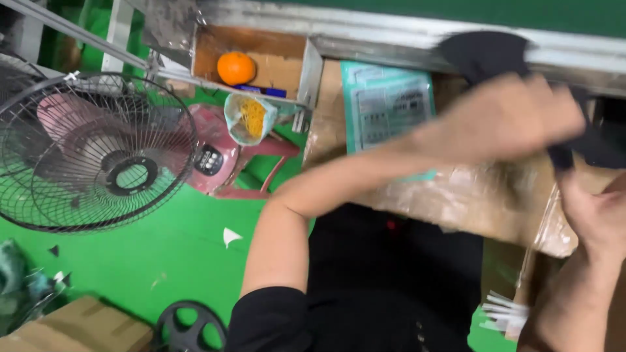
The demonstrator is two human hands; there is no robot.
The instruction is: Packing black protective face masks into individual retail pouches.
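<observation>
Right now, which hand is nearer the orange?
Left. The left hand is over the cardboard bench, well right of the orange in its box. The right hand is farther right and lower, at the frame edge.

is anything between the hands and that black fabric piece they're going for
Nothing visible. The left hand is already on the black fabric piece above the cardboard work surface, and the right hand touches its lower end by the right edge. Motion blur hides the exact grip.
</observation>
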